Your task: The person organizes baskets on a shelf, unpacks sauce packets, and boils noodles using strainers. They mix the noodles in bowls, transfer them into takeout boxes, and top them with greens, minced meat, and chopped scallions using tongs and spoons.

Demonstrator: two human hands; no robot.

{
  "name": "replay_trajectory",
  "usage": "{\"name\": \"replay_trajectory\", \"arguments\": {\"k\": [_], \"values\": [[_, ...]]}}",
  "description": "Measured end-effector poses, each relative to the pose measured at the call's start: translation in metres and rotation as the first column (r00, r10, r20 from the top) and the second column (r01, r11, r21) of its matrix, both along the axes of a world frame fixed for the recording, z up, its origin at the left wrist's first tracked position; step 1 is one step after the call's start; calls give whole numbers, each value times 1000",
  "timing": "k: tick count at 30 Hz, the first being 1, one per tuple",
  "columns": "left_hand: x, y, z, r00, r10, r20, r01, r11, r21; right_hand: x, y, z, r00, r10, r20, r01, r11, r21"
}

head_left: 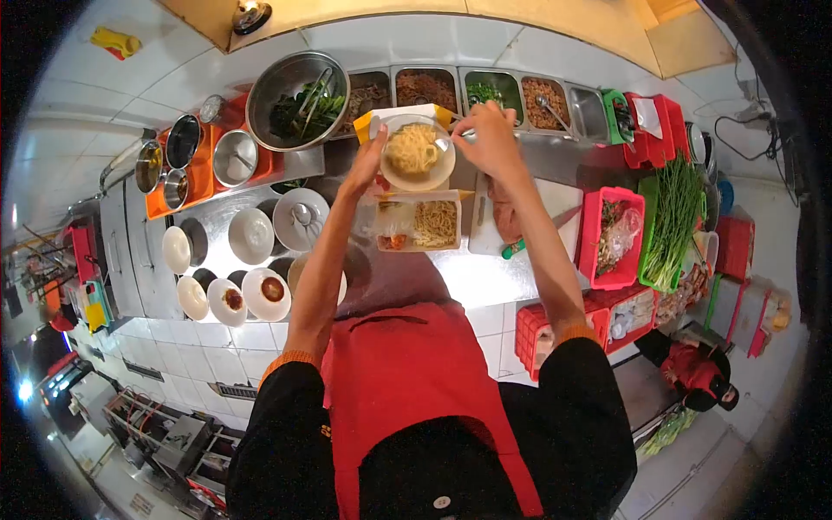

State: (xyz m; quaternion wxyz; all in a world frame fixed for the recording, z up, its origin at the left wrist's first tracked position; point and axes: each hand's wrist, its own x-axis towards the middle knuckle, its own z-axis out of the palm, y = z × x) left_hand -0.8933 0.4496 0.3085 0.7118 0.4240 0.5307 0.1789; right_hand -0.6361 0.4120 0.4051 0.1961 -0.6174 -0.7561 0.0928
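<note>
White round noodle bowl [419, 185] is apparently steadied at nine o'clock by gripping left hand [366, 165], levelness needed; right hand [497, 139] is bunched at two, contents unclear.

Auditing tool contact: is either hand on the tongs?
No, the tongs rest in the metal bowl of greens, apart from the left hand and right hand.

upper garment: black shirt [277, 433], short-sleeved; orange ribbed cuffs [579, 333] terminate both sleeves [589, 381]. a small orange marking [326, 430] sits at the left side. outer layer: red apron [407, 373] with two red straps [347, 485] and a dark, slightly curved line [390, 321] across the fabric. a round, whitish disc [442, 502] bears dark, illegible marks. left hand [368, 165] and right hand [492, 139]: bare.
</note>
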Motion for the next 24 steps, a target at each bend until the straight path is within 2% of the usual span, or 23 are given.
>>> {"name": "replay_trajectory", "arguments": {"k": [1, 2, 3, 4, 6, 7, 9, 13, 14, 15, 16, 17, 19, 21, 23, 24], "values": [[5, 2, 0, 1000, -9, 0, 9, 1000, 0, -3, -2, -4, 1000, -9, 0, 9, 1000, 0], [10, 4, 2, 985, 10, -173, 32, 970, 240, -8, -5, -9, 999, 23, 49, -24, 1000, 16], [14, 4, 3, 941, 73, -330, 93, 883, 459, -13, -5, -14, 994, 57, 98, -60, 998, 30], [18, 3, 3, 940, 72, -335, 95, 884, 457, -17, -6, -19, 989, 62, 134, -63, 998, 8], [33, -1, 33, 815, 58, -577, 346, 749, 565, -17, -6, -35, 979, 71, 192, -77, 997, 21], [34, -2, 41, 811, 48, -583, 359, 746, 561, -16, -4, -44, 964, 78, 254, -90, 995, 37], [34, -4, 45, 793, 134, -594, 469, 487, 737, -8, -3, -50, 964, 87, 253, -93, 996, 12], [13, 0, 48, 813, 208, -544, 447, 376, 811, -4, -5, -18, 932, 22, 361, -59, 994, 92], [11, -1, 61, 815, 205, -541, 417, 441, 795, -8, -6, -5, 969, -17, 247, -24, 986, 163], [10, 0, 74, 815, 200, -544, 424, 434, 795, -13, -5, 2, 991, -50, 128, 19, 973, 232], [10, 1, 88, 839, 152, -523, 372, 540, 755, -18, -2, 3, 998, -65, 26, 56, 959, 278], [10, 3, 95, 863, 112, -492, 318, 636, 703, -22, 2, 2, 997, -71, 23, 61, 957, 285], [10, 9, 96, 871, 120, -476, 286, 664, 690, -28, 6, -5, 986, -118, -117, 151, 932, 328], [10, 14, 102, 851, 76, -519, 297, 747, 595, -24, 4, -29, 987, -128, -98, 152, 939, 309], [8, 22, 102, 822, 60, -566, 341, 745, 574, -17, -3, -39, 992, -128, 18, 126, 989, 78], [8, 23, 98, 790, 33, -613, 385, 752, 535, -13, -5, -40, 996, -91, 22, 89, 993, 77]]}}
